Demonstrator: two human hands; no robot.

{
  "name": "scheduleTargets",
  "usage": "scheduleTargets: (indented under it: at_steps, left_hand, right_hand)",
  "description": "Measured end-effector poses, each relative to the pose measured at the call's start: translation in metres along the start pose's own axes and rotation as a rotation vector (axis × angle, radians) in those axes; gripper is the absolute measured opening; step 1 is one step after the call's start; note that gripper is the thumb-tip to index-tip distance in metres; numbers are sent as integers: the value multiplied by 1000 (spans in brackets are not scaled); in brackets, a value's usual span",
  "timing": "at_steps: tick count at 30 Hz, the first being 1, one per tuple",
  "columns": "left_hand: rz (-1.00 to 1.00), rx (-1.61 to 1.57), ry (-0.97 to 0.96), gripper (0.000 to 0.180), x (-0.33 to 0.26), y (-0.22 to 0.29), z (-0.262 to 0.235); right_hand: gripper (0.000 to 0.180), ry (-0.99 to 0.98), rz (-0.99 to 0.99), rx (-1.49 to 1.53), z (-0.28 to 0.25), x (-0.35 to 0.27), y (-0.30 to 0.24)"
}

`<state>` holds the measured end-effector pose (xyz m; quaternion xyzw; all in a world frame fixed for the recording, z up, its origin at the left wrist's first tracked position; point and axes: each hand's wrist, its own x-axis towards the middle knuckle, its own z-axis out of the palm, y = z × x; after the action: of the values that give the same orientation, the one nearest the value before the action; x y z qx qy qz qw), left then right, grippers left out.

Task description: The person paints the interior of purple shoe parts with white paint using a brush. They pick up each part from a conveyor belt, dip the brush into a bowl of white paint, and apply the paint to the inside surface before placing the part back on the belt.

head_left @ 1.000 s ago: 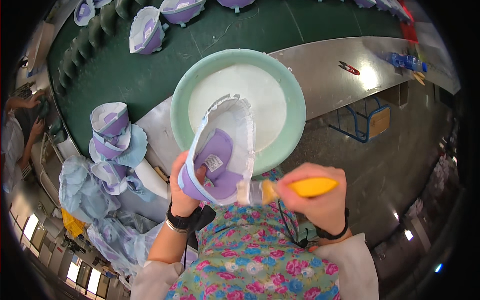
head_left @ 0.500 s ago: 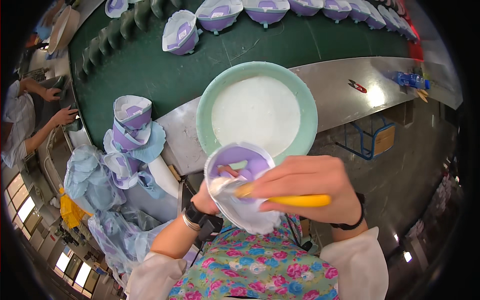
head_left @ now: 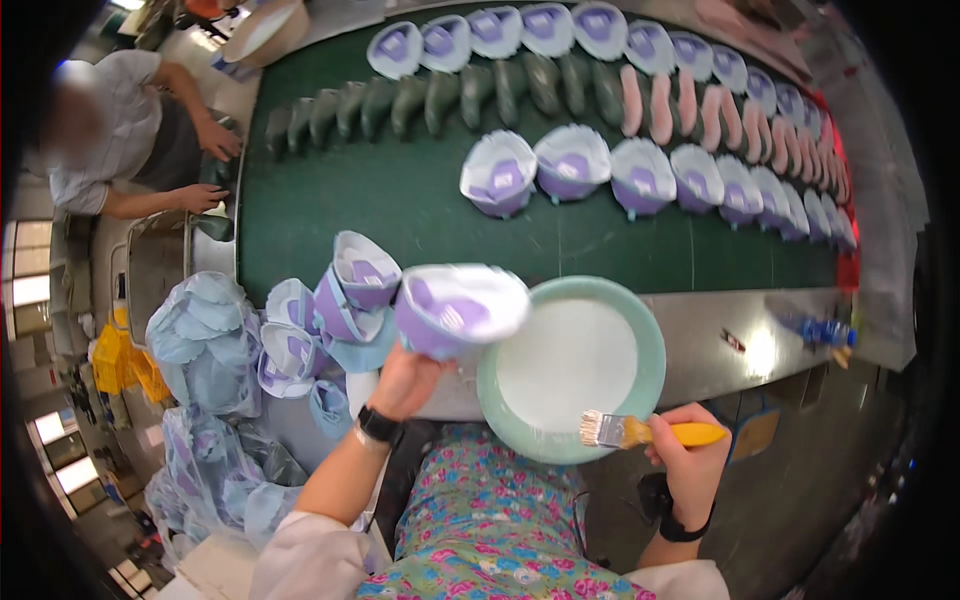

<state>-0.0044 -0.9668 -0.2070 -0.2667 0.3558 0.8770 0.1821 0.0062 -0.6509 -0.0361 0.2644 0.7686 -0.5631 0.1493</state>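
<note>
My left hand (head_left: 408, 385) is closed on a purple and white shoe upper (head_left: 440, 325) from below, holding it up left of the basin with its opening facing up. The upper's far end is blurred and overlaps the basin's left rim. In my right hand (head_left: 688, 465) is a flat paintbrush (head_left: 632, 431), gripped by its yellow handle, its bristles pointing left over the near right part of the basin. The mint-green basin (head_left: 652, 350) contains white liquid (head_left: 567, 362) and stands between my hands.
A green work surface (head_left: 400, 200) bears rows of purple uppers (head_left: 573, 165), dark shoe lasts (head_left: 440, 100) and pink insoles (head_left: 661, 108). Stacked uppers (head_left: 352, 290) and bagged light-blue pieces (head_left: 205, 335) lie left. Snips (head_left: 733, 341) and a bottle (head_left: 825, 331) lie right. Another person (head_left: 110, 130) works far left.
The brush has left the upper's inside and moved right, over the basin. My left hand has carried the upper left and away from me. The view now takes in more of the green surface.
</note>
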Motion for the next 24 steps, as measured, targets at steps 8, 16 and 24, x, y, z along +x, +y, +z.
scheduleTargets:
  at_steps: [8, 16, 24]
  left_hand:
    - [535, -161, 152, 64, 185, 28, -45]
    - [935, 1804, 741, 37, 80, 105, -47]
    - [502, 1647, 688, 27, 101, 175, -126]
  right_hand:
    - [11, -54, 6, -36, 47, 22, -12]
    - [11, -113, -277, -121, 82, 50, -8]
    - [7, -373, -434, -238, 158, 56, -42]
